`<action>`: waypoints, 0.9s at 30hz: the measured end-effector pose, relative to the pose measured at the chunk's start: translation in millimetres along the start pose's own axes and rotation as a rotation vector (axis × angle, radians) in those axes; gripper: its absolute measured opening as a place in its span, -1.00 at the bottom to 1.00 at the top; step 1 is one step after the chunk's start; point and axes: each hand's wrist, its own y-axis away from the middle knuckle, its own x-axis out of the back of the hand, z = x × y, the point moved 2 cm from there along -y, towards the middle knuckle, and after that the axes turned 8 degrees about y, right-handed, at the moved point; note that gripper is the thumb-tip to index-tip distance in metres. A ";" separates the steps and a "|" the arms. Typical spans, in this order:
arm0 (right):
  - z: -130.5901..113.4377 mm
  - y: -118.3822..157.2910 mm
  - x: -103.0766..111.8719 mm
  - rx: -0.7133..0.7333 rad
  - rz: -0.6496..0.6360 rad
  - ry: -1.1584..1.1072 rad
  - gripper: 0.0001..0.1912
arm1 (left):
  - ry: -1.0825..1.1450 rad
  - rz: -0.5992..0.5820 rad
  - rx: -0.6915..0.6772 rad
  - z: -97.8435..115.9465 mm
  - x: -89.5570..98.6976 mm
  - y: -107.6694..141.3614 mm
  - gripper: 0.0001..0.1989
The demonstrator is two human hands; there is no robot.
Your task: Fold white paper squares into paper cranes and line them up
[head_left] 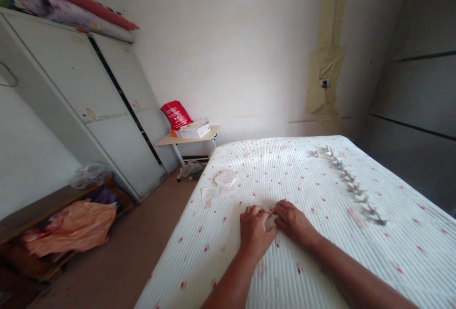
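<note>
My left hand and my right hand meet at the middle of the mattress. Between their curled fingers is a small greyish piece of paper, pressed close to the mattress; the fingers cover most of it, so its folds cannot be made out. Ahead and to the left lie printed paper sheets with a small pile of cut paper on them. Over on the right, several small folded paper figures stand in a slanting row, blurred in detail.
Beyond the mattress's far left corner stands a small table with a red bag and a white box. A grey cabinet is at the left. Below it, a low wooden bench holds an orange plastic bag.
</note>
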 end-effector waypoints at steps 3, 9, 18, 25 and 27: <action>3.7 -1.0 2.3 -0.066 -0.004 -0.050 -0.84 | 0.008 -0.003 0.014 -1.0 0.3 -1.0 -0.74; 8.1 -1.7 4.8 -0.120 -0.029 -0.039 -0.88 | -0.001 0.046 0.025 -4.3 -1.4 -2.9 -0.85; 8.9 3.0 7.5 -0.041 -0.004 -0.091 -0.77 | 0.027 0.091 -0.040 -7.6 -5.8 -2.5 -0.83; 7.2 4.9 10.8 0.034 -0.099 -0.083 -0.60 | 0.014 0.102 -0.019 -4.6 -2.6 0.9 -0.86; 7.8 4.4 9.6 0.029 -0.111 -0.074 -0.54 | 0.011 0.102 -0.017 -3.4 -2.0 2.9 -0.84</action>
